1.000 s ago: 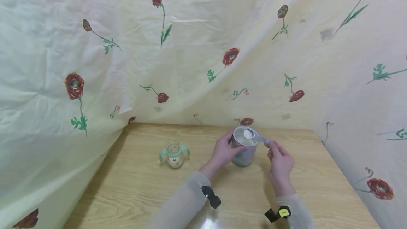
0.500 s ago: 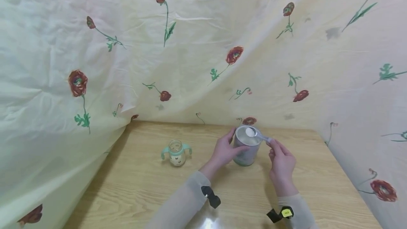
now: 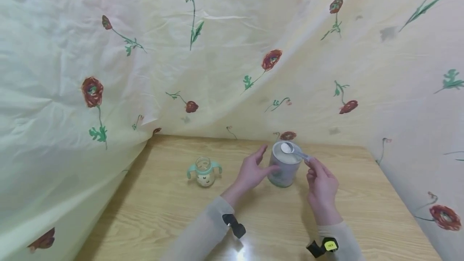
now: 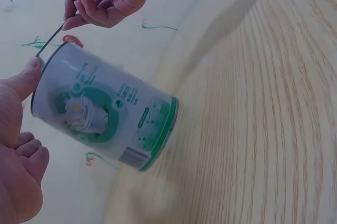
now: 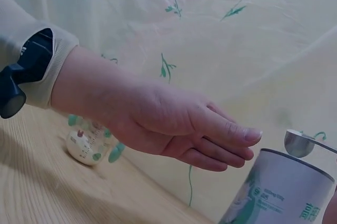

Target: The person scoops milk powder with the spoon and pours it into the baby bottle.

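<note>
A white-and-green milk powder can (image 3: 284, 170) stands upright with its top off on the table. My right hand (image 3: 322, 186) pinches the handle of a measuring scoop (image 5: 299, 145). The scoop's bowl holds white powder (image 3: 286, 148) and hangs just above the can's rim. My left hand (image 3: 253, 170) is to the left of the can, fingers extended and thumb in front of its side; in the right wrist view a gap shows between this hand and the can. Left of that hand stands a glass baby bottle (image 3: 205, 178) without a lid, with two mint-green handles.
The wooden table (image 3: 163, 212) ends at a pale flower-printed cloth (image 3: 217, 71) behind it. The same cloth hangs along the left and right sides. Black straps with small cameras (image 3: 235, 225) sit on both wrists.
My left hand has let go of the can and moved slightly left of it. The right hand keeps the scoop of powder over the can, a little higher than before.
</note>
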`<state>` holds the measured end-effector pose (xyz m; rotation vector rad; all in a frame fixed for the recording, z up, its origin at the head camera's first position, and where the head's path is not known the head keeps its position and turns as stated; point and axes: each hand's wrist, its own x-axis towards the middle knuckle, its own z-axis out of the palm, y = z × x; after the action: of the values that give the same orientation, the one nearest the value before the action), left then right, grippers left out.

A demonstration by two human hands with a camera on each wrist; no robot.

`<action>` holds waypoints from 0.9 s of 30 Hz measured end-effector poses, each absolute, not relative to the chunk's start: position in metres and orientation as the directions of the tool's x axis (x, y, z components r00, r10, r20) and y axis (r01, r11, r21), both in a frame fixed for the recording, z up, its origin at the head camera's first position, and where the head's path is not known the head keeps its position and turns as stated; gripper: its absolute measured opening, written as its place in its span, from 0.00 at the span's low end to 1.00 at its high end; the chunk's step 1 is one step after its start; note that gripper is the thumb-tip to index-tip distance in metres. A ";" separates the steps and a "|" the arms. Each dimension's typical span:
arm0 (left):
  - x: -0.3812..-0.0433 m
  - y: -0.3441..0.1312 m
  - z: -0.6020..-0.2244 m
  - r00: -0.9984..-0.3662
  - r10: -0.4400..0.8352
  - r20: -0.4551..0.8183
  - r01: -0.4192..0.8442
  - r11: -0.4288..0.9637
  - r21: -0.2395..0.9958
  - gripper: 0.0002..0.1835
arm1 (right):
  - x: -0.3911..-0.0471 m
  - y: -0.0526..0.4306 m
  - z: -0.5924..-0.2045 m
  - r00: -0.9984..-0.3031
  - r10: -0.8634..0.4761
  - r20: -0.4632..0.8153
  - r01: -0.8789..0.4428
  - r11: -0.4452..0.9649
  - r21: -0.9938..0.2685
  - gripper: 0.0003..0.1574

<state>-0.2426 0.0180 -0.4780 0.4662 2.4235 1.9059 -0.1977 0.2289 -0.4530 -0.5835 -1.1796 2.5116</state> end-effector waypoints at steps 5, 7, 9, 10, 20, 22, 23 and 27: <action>-0.242 0.008 -0.475 -0.958 0.228 0.174 0.226 0.226 0.947 0.51 | -0.197 0.224 -0.450 -0.876 0.419 -0.240 -0.097 -0.639 -0.763 0.02; -0.242 0.003 -0.474 -0.955 0.225 0.192 0.243 0.226 0.943 0.50 | -0.197 0.222 -0.450 -0.874 0.420 -0.246 -0.099 -0.648 -0.755 0.02; -0.242 -0.002 -0.473 -0.954 0.222 0.204 0.253 0.222 0.942 0.49 | -0.197 0.221 -0.450 -0.871 0.424 -0.248 -0.103 -0.653 -0.751 0.02; -0.241 -0.005 -0.473 -0.952 0.221 0.211 0.260 0.221 0.940 0.48 | -0.197 0.220 -0.451 -0.871 0.425 -0.248 -0.105 -0.654 -0.749 0.02; -0.232 -0.034 -0.466 -0.947 0.200 0.253 0.296 0.227 0.928 0.46 | -0.198 0.212 -0.453 -0.886 0.399 -0.236 -0.101 -0.664 -0.741 0.03; -0.231 -0.040 -0.464 -0.942 0.205 0.268 0.313 0.239 0.919 0.46 | -0.198 0.211 -0.452 -0.889 0.393 -0.237 -0.095 -0.662 -0.744 0.03; -0.231 -0.043 -0.464 -0.938 0.209 0.277 0.325 0.244 0.914 0.46 | -0.198 0.210 -0.452 -0.889 0.392 -0.237 -0.093 -0.661 -0.745 0.04; -0.229 -0.055 -0.461 -0.921 0.210 0.328 0.376 0.255 0.891 0.46 | -0.197 0.206 -0.451 -0.895 0.384 -0.228 -0.087 -0.652 -0.754 0.05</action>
<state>-0.2295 -0.0550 -0.4613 0.6111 2.5971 1.9151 -0.1969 0.2061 -0.4507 -0.5440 -1.1483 2.5797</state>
